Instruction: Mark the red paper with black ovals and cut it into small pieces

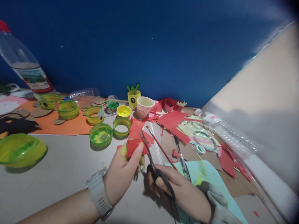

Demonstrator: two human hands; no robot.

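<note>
My left hand (126, 168), a grey watch on its wrist, pinches a small piece of red paper (135, 147) between thumb and fingers. My right hand (173, 189) grips black-handled scissors (161, 179), fingers through the loops. The blades point up and away, slightly parted, right beside the paper's right edge. Whether they touch the paper I cannot tell. Yellow-green paint marks show on my left fingers. Just beyond lie more red paper (136, 128) and a thin red paintbrush (160, 146).
Several green-yellow painted rings and cups (101, 134) stand left of centre. A patterned paper cup (144, 107) and a yellow paint pot (123, 111) are behind. A large bottle (30, 67) stands far left; a clear plastic bottle (230, 132) lies right, near tape (205, 140) and a pale-blue sheet (210, 174).
</note>
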